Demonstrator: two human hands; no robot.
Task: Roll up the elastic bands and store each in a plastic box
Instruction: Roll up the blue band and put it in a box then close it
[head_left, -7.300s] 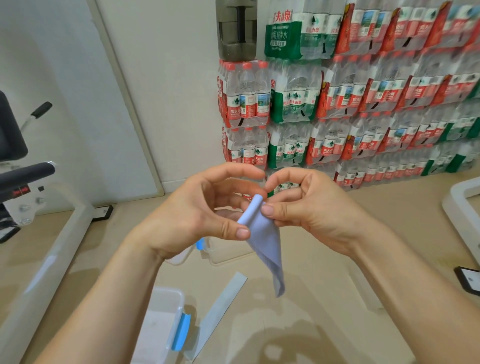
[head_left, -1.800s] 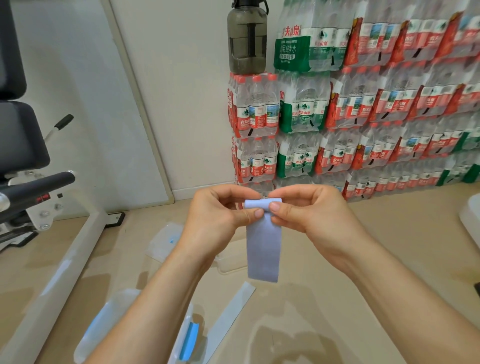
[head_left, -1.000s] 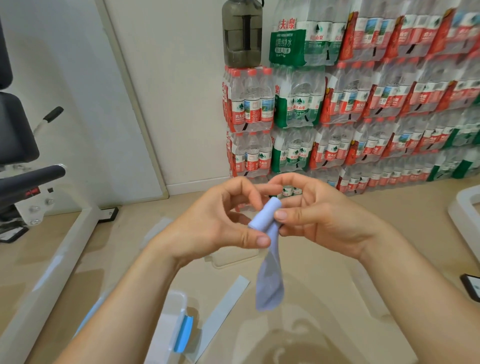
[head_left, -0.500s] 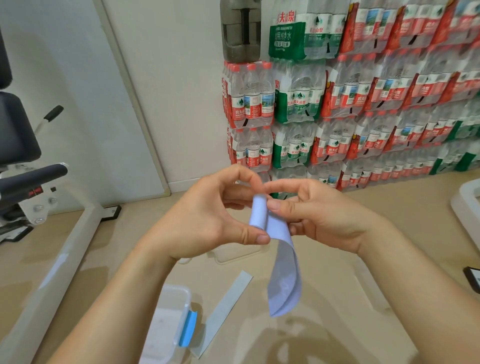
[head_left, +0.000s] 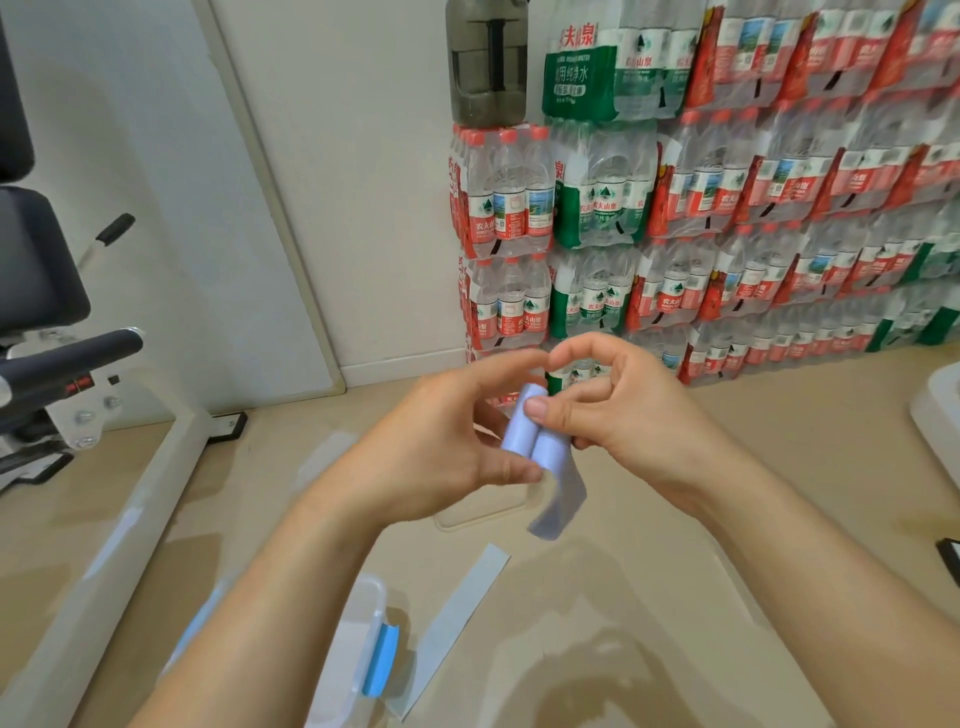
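The fingers of both hands curl around a pale blue elastic band, held in the air at chest height; the right hand presses its thumb on the top of the rolled part, and the left hand pinches the roll's lower end with its thumb underneath; the two index tips nearly meet above the roll. The band is rolled for most of its length, and a short loose tail hangs below the right hand, curling at its edge and touching nothing.

Below the hands lies the beige floor; a second band lies flat on it, its near end just beside a clear plastic box with a blue clasp, partly hidden by the left forearm; a clear lid or tray lies on the floor right under the hands. To the left a white machine frame runs along the floor's edge; stacked packs of bottled water line the far wall, well apart from the hands; the floor to the right of the second band is open.
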